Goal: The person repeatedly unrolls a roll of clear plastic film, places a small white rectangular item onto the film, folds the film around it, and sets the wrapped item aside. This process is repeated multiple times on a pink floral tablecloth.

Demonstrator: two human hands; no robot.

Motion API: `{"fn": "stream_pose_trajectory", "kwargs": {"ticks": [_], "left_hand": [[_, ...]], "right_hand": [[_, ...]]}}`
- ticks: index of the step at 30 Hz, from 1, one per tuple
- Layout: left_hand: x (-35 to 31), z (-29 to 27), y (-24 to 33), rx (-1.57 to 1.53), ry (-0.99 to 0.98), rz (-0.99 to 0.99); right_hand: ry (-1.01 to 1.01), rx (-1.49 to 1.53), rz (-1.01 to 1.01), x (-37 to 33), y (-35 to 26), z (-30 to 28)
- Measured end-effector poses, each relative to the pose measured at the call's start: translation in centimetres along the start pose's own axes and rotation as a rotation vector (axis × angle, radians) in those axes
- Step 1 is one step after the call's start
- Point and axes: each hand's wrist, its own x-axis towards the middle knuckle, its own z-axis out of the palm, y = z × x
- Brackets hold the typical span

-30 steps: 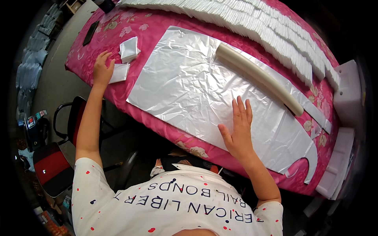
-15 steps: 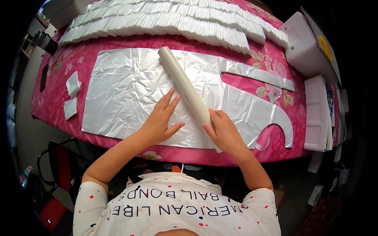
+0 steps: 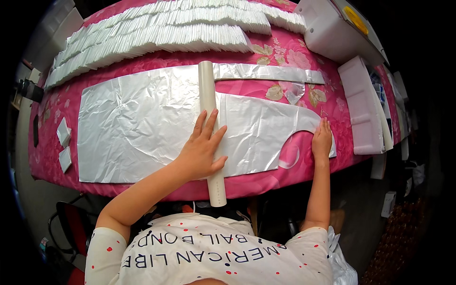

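Observation:
A shiny, creased whitish plastic apron lies flat on the table, its cut-out curves and straps toward the right. Across its middle rests a pale plastic pipe, running from the far edge of the apron to just past the table's near edge. My left hand lies over the pipe with spread fingers, not wrapped round it. Far to the right, my right hand rests on the curved end of the apron, fingers stretched out flat and close together.
Long rows of folded white packets line the back of the table, on a pink flowered cloth. White foam boxes stand at the right. Two small folded packets and a dark flat object lie at the left.
The pipe has turned from slanting to nearly straight away from me. My right hand has left the pipe and moved right onto the apron's curved end. My left hand now lies on the pipe.

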Motion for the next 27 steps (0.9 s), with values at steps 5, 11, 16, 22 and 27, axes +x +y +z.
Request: {"fn": "stream_pose_trajectory", "kwargs": {"ticks": [5,11,16,22,27], "left_hand": [[-0.2,-0.3,-0.2,-0.017,-0.003,-0.007],[0.1,-0.3,-0.1,-0.003,-0.001,0.029],[-0.4,-0.7,0.7,-0.065,0.157,0.107],[-0.6,-2.6,1.8,-1.311,-0.114,-0.501],[-5.3,-7.3,-7.5,-1.215,-0.062,-0.754]], "right_hand": [[0.133,0.041,0.032,-0.4,0.2,-0.1],[0.322,-0.005,0.015,-0.6,-1.4,-2.8],[0.158,0.597,0.105,-2.4,-11.2,-7.1],[-0.386,0.978,-0.406,-7.4,-25.1,-8.4],[-0.363,0.987,-0.594,-9.4,-27.4,-8.8]]}}
